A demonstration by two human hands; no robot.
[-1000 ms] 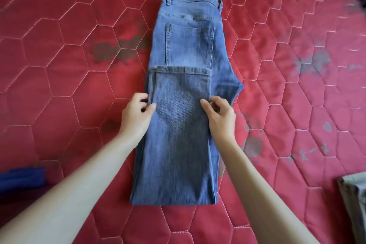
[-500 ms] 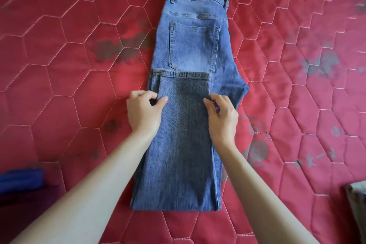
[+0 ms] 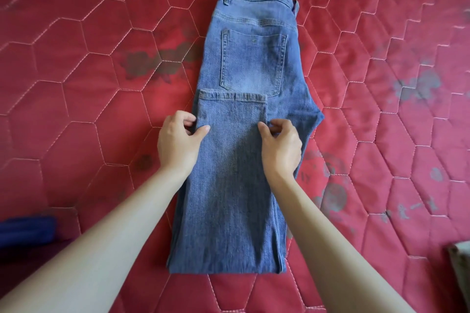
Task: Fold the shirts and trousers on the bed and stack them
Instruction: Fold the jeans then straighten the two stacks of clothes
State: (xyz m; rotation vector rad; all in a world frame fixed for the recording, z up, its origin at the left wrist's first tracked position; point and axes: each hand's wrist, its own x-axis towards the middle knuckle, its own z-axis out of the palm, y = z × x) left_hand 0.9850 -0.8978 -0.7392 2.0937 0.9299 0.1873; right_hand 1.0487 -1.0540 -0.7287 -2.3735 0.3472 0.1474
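Blue jeans (image 3: pixel 251 58) lie lengthwise in the middle of the red quilted bed (image 3: pixel 89 79), waistband at the far end and back pocket up. The legs are folded up over the seat, so the hem sits just below the pocket. My left hand (image 3: pixel 179 143) pinches the left edge of the folded legs a little below the hem. At the same height my right hand (image 3: pixel 281 146) pinches the right edge, fingers curled under the denim.
A dark blue cloth (image 3: pixel 25 232) lies at the left edge near me. A pale grey-green garment (image 3: pixel 460 269) pokes in at the lower right edge. The bed cover carries dark faded patches around the jeans.
Both hands have slid a little up the folded legs toward the hem, keeping their pinch on the two edges. The view has shifted slightly; the jeans lie as before.
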